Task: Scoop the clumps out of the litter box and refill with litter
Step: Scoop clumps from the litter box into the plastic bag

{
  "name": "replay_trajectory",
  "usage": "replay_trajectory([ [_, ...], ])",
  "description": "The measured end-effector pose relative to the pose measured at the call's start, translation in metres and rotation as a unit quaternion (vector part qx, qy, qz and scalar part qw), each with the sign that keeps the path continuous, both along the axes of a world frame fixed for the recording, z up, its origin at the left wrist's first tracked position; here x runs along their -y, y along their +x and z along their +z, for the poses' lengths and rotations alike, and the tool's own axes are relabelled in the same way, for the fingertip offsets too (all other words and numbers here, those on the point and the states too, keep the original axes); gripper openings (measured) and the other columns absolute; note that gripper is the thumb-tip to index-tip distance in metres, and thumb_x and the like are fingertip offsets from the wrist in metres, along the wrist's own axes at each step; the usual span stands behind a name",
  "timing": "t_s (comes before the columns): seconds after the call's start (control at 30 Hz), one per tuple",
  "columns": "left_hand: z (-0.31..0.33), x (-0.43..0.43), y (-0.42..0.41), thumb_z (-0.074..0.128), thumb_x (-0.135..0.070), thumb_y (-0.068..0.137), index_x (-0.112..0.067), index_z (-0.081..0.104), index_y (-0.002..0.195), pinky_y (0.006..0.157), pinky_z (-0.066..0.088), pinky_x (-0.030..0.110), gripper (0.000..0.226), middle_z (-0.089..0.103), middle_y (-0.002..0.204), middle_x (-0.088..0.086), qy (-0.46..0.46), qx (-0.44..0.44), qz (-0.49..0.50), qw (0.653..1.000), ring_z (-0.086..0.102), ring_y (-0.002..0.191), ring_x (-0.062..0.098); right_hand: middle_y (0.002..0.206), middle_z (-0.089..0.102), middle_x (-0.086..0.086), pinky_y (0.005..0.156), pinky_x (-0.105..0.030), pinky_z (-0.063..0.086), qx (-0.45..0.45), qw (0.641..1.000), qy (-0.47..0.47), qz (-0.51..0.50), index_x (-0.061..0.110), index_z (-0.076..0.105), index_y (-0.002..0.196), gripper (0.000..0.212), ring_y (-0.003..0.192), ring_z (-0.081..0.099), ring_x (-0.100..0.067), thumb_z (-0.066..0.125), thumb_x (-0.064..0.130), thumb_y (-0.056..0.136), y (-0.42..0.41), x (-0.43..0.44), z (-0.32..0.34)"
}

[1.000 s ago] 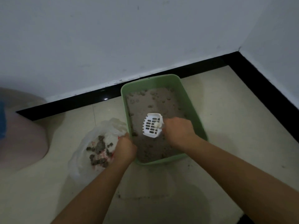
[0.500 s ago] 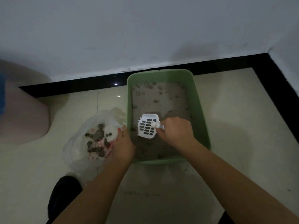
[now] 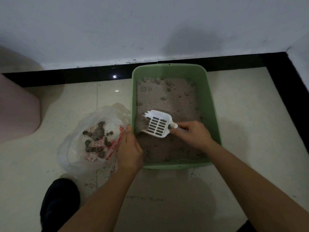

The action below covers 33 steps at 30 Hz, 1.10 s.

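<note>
A green litter box [image 3: 212, 104] stands on the floor against the wall, filled with grey litter and several clumps [image 3: 163, 98] toward its far end. My right hand [image 3: 192, 133] is shut on the handle of a white slotted scoop [image 3: 157, 125], whose toothed front edge digs into the litter by the box's left wall. My left hand [image 3: 130, 148] grips the edge of a clear plastic bag [image 3: 75, 148] just left of the box. The bag holds several dark clumps [image 3: 97, 139].
A pink rounded container [image 3: 16, 111] stands at the far left. A black shoe [image 3: 58, 203] rests on the tiles near the bag. Black skirting runs along the wall and the right corner. Litter grains are scattered on the floor in front of the box.
The scoop has moved left and tipped down into the litter at the box's left wall. The view has shifted, bringing the box and a black shoe more into sight.
</note>
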<state>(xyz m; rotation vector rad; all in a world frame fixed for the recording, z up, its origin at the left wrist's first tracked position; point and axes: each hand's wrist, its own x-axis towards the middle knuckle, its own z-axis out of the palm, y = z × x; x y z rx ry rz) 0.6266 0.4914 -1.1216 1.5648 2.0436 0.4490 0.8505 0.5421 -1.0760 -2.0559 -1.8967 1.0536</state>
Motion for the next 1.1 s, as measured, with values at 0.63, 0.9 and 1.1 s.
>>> replay_trajectory([
  [0.63, 0.005, 0.003, -0.001, 0.039, -0.012, 0.098, -0.013, 0.015, 0.154, 0.093, 0.047, 0.043, 0.061, 0.032, 0.154, 0.007, -0.017, -0.010, -0.010, 1.000, 0.045, 0.129, 0.030, 0.071, 0.064, 0.001, 0.058, -0.025, 0.048, 0.303, 0.949, -0.027, 0.080, 0.031, 0.072, 0.094, 0.056, 0.066, 0.062, -0.020, 0.033, 0.070, 0.091, 0.023, 0.017, 0.007],
  [0.9, 0.003, 0.003, -0.001, 0.036, -0.016, 0.099, -0.015, 0.015, 0.154, 0.095, 0.045, 0.041, 0.059, 0.032, 0.155, 0.006, -0.025, -0.015, -0.009, 1.000, 0.041, 0.133, 0.029, 0.065, 0.056, 0.007, 0.052, -0.025, 0.036, 0.156, 0.987, 0.026, 0.028, 0.036, 0.073, 0.098, 0.050, 0.069, 0.063, -0.020, 0.038, 0.071, 0.091, -0.024, 0.020, -0.032],
  [1.1, 0.003, 0.004, -0.001, 0.034, -0.017, 0.100, -0.014, 0.019, 0.153, 0.103, 0.041, 0.042, 0.056, 0.035, 0.153, 0.008, -0.011, 0.004, -0.003, 1.000, 0.040, 0.135, 0.028, 0.069, 0.064, 0.009, 0.062, -0.028, 0.048, 0.101, 0.993, -0.012, -0.064, 0.032, 0.070, 0.089, 0.053, 0.072, 0.063, -0.015, 0.042, 0.076, 0.083, -0.032, 0.030, -0.045],
])
